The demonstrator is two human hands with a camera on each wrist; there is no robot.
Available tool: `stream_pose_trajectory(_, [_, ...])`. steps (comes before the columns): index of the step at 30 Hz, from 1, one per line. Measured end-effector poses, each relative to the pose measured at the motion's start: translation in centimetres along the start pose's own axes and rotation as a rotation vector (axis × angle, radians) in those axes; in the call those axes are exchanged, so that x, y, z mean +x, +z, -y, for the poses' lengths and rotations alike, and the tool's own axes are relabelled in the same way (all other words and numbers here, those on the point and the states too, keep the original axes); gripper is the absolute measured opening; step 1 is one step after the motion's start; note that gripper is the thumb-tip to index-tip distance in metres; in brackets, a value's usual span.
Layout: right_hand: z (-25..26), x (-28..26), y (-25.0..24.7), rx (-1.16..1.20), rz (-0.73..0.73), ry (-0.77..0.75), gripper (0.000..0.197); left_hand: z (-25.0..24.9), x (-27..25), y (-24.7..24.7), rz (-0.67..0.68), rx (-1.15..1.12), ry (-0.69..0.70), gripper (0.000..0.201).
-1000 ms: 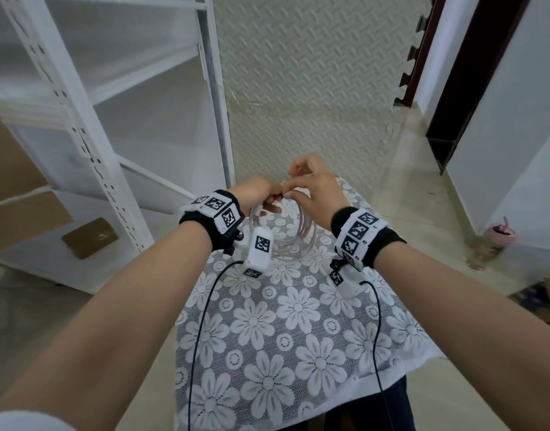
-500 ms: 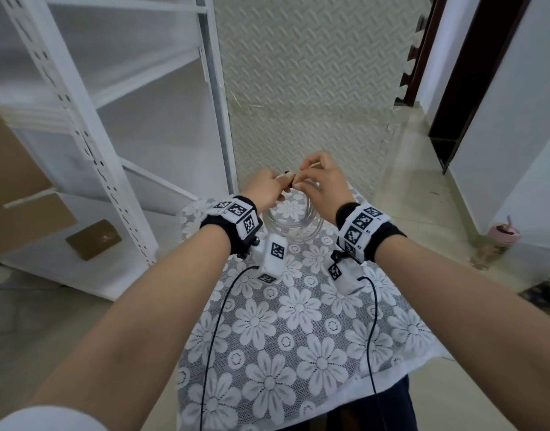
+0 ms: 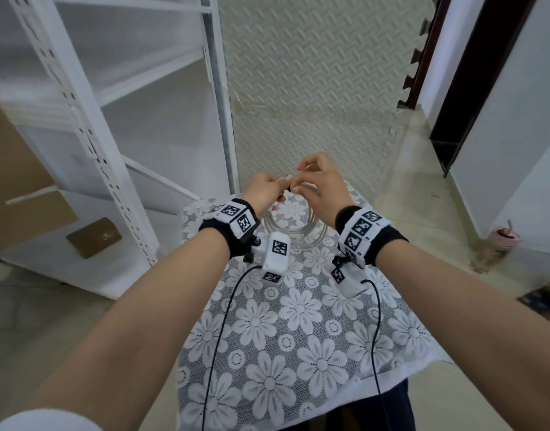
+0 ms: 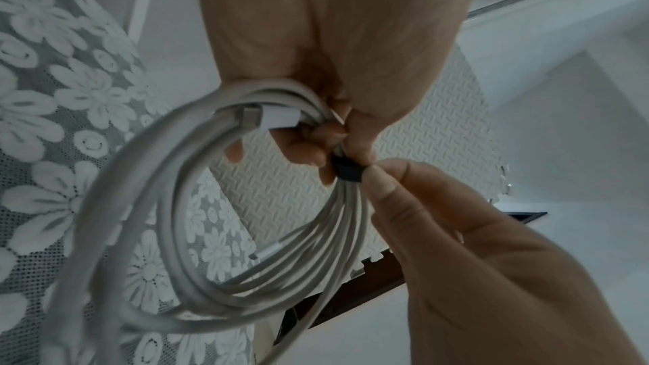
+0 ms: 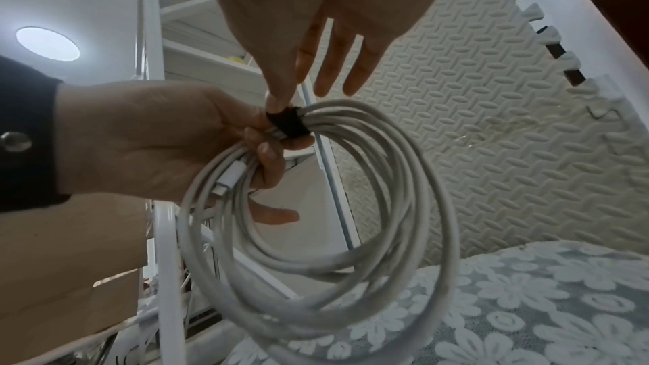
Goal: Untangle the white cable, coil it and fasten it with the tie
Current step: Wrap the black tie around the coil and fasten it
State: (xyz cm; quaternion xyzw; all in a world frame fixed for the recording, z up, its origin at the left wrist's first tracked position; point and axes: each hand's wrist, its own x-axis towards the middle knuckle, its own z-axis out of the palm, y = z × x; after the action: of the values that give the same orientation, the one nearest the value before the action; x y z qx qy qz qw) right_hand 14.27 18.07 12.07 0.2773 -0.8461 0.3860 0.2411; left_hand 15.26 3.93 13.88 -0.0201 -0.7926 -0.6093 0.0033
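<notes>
Tightly, the left hand (image 5: 147,138) curls round the bunched white cable (image 5: 351,232) so its loops cannot spring apart, while the right hand (image 4: 474,246) pinches the black tie (image 5: 288,124), apparently pressing it closed; the coil hangs above the floral tablecloth (image 3: 298,337).

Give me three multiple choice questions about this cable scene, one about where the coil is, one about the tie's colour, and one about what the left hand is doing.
1. Where is the coiled white cable?
A. Flat on the tablecloth
B. Held in the air above the tablecloth
C. On a shelf

2. What colour is the tie?
A. Black
B. Red
C. White

3. What is the left hand doing?
A. Hanging idle
B. Pressing flat on the table
C. Gripping the coil beside the tie

Answers:
1 B: the loops hang from the hands, clear of the cloth.
2 A: a dark band wraps the white strands.
3 C: its fingers curl round the bundle, while the right hand touches the tie with its fingertips.
</notes>
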Motion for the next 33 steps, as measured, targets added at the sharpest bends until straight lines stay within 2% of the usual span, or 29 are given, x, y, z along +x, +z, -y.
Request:
stream_pose_trajectory(6, [0.4, 0.3, -0.4, 0.047, 0.041, 0.080, 0.007, -0.3, -0.1, -0.1, 0.035, 0.077, 0.031, 0.014])
stream_pose_trajectory(11, [0.8, 0.7, -0.7, 0.039, 0.092, 0.181, 0.006, -0.3, -0.3, -0.2, 0.073, 0.104, 0.072, 0.015])
stream_pose_trajectory(16, [1.2, 1.0, -0.8, 0.112, 0.152, 0.288, 0.005, 0.7, -0.3, -0.5, 0.082, 0.122, 0.113, 0.025])
stream_pose_trajectory(19, [1.3, 1.1, -0.8, 0.129, 0.156, 0.305, 0.005, 1.0, -0.2, -0.7, 0.077, 0.152, 0.135, 0.027])
stream_pose_trajectory(24, [0.9, 1.5, -0.3, 0.121, 0.132, 0.324, 0.022, 0.9, 0.1, -1.1, 0.113, 0.162, 0.131, 0.024])
stream_pose_trajectory(28, [1.5, 1.5, -0.2, 0.160, 0.121, 0.333, 0.010, 0.7, 0.2, -1.6, 0.151, 0.158, 0.132, 0.020])
stream_pose_trajectory(33, [1.5, 1.5, -0.5, 0.299, 0.212, 0.418, 0.027, 1.1, -0.2, -1.5, 0.158, 0.193, 0.122, 0.024])
